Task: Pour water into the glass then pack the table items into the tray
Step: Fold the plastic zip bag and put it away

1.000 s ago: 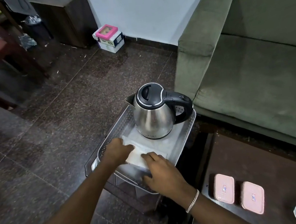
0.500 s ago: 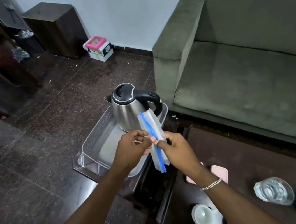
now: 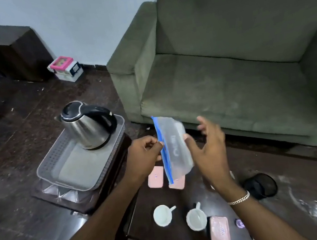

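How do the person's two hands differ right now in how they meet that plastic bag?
The left hand is closed, pinching the zip bag at its blue strip, while the right hand is open with fingers spread. The left sits at the bag's sealed edge; the right is at its clear side. Both are raised above the dark table.

Pink container (image 3: 177, 183) — half hidden behind the zip bag (image 3: 174, 150)

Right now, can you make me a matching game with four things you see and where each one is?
Things:
1. kettle
2. zip bag
3. white cups
4. pink-lidded box

Places:
A. on the floor by the wall
B. standing in the grey tray
C. on the dark table, near the camera
D. held up between the left hand and right hand

Pairs: 1-B, 2-D, 3-C, 4-A
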Action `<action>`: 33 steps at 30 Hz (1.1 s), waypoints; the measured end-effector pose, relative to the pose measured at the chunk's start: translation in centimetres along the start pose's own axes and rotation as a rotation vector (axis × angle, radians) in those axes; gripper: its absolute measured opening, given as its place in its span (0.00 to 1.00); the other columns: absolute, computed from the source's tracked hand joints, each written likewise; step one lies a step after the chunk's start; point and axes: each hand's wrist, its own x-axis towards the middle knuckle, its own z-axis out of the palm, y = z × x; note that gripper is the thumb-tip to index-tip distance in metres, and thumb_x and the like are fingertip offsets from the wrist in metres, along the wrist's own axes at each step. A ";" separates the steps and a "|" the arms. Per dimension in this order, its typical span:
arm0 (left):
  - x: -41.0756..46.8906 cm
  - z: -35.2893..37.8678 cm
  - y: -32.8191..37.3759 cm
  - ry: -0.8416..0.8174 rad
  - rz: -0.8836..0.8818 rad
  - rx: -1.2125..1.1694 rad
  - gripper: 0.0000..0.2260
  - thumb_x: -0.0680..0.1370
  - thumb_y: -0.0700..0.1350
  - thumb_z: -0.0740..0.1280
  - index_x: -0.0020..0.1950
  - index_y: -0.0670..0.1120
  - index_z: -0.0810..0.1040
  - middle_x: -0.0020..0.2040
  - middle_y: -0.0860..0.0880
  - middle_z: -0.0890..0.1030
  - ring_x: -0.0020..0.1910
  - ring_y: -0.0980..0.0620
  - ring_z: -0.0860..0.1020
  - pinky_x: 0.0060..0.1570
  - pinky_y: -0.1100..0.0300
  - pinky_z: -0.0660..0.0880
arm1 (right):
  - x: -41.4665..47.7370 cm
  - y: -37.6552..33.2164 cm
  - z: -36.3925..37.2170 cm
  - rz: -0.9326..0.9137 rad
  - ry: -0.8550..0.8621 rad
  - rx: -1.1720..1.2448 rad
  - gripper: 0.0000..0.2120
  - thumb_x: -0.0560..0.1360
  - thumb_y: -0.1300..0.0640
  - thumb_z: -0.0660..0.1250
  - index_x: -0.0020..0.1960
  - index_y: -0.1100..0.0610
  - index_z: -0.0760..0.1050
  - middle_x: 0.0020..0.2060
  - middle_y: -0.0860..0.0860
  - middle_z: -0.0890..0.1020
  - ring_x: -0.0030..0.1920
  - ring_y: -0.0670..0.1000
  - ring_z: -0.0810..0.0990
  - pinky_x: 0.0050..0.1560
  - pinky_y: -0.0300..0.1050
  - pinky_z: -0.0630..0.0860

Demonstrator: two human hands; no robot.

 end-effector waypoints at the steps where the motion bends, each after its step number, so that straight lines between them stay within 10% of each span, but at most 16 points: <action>1: -0.3 1.2 0.7 -0.016 0.018 0.003 0.06 0.77 0.39 0.72 0.40 0.40 0.83 0.34 0.48 0.82 0.35 0.53 0.81 0.45 0.48 0.85 | -0.1 0.0 -1.0 0.008 -0.082 0.081 0.29 0.74 0.50 0.76 0.72 0.49 0.71 0.53 0.49 0.81 0.54 0.49 0.80 0.57 0.47 0.77; 4: -1.5 4.3 2.7 -0.063 0.080 0.046 0.05 0.71 0.46 0.72 0.37 0.47 0.84 0.34 0.50 0.84 0.35 0.53 0.83 0.41 0.53 0.83 | -0.4 0.2 -3.3 0.023 -0.275 0.191 0.28 0.74 0.49 0.77 0.70 0.47 0.72 0.44 0.47 0.84 0.44 0.45 0.84 0.47 0.37 0.80; 12: -4.2 9.1 4.8 0.027 0.267 0.290 0.12 0.69 0.32 0.68 0.44 0.49 0.77 0.43 0.52 0.82 0.31 0.51 0.79 0.37 0.63 0.75 | -0.5 2.7 -9.4 -0.171 -0.139 0.116 0.15 0.75 0.70 0.67 0.54 0.53 0.81 0.42 0.49 0.82 0.40 0.47 0.80 0.42 0.40 0.76; 16: -5.2 10.6 5.3 0.056 0.351 0.428 0.21 0.71 0.27 0.62 0.55 0.43 0.86 0.66 0.51 0.79 0.61 0.57 0.78 0.62 0.71 0.69 | -0.4 3.9 -12.4 -0.129 -0.079 -0.194 0.13 0.74 0.70 0.64 0.51 0.59 0.85 0.45 0.53 0.76 0.41 0.55 0.79 0.43 0.51 0.78; 21: -7.4 13.8 6.4 -0.082 0.451 0.526 0.27 0.72 0.27 0.59 0.69 0.42 0.80 0.74 0.50 0.75 0.71 0.55 0.74 0.71 0.69 0.65 | -0.8 3.0 -15.0 0.068 -0.153 -0.677 0.10 0.79 0.56 0.60 0.55 0.55 0.78 0.48 0.56 0.81 0.47 0.65 0.82 0.40 0.49 0.70; 33: -11.4 19.5 8.0 -0.386 0.653 0.539 0.28 0.72 0.34 0.58 0.73 0.41 0.76 0.76 0.50 0.72 0.73 0.59 0.70 0.73 0.66 0.65 | 0.8 5.8 -17.4 0.300 -0.369 -0.298 0.10 0.75 0.63 0.63 0.36 0.56 0.74 0.32 0.53 0.81 0.36 0.54 0.82 0.35 0.45 0.77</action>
